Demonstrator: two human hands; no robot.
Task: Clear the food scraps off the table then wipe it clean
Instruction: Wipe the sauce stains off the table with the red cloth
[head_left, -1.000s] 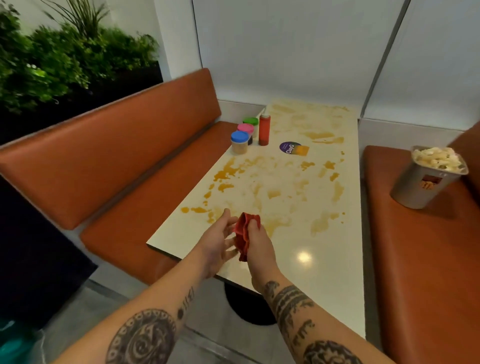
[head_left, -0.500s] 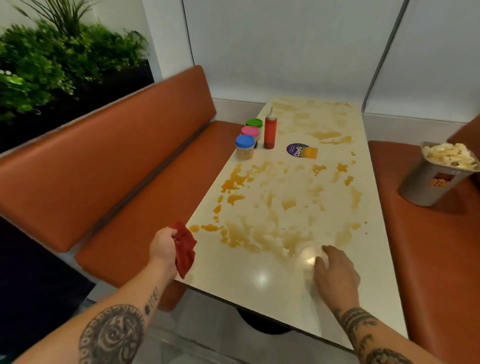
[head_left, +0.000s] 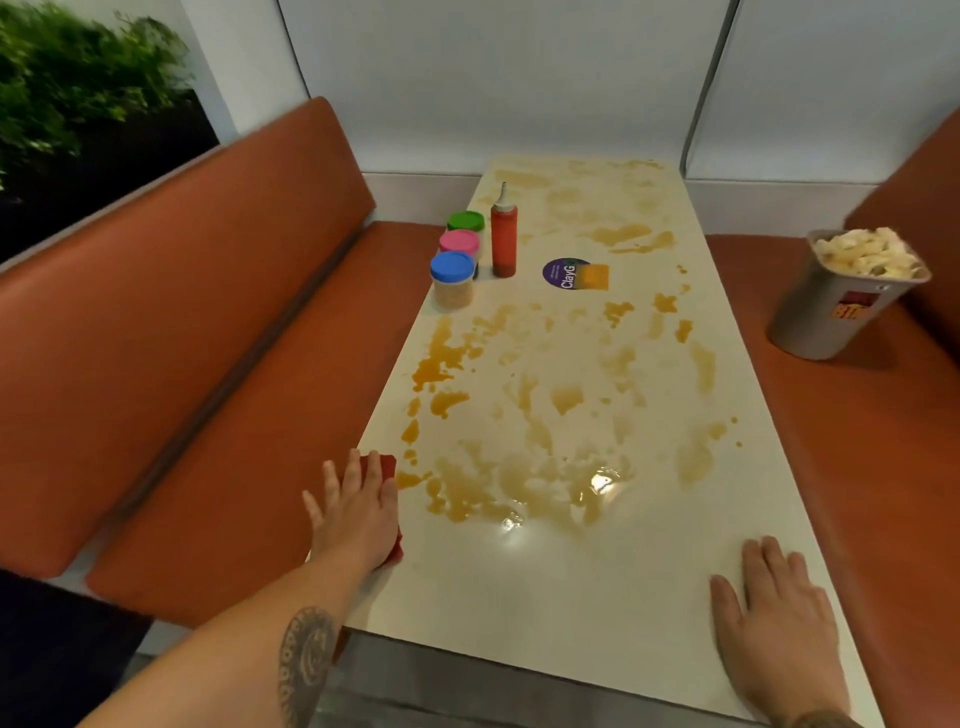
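Head view: left hand (head_left: 358, 514), fingers splayed, is now pressing cloth (head_left: 383, 465) onto table (head_left: 545, 597) at eight o'clock; right hand (head_left: 774, 618) lying flat; wiping beginning.

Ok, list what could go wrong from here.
The left hand presses the red cloth at the left edge of the table, next to the sauce smears; a stroke toward that edge could push sauce onto the orange bench seat.
The cloth looks small against smears running the table's length, so it may only spread them.
The red squeeze bottle and three lidded jars stand in the wiping path and could tip.
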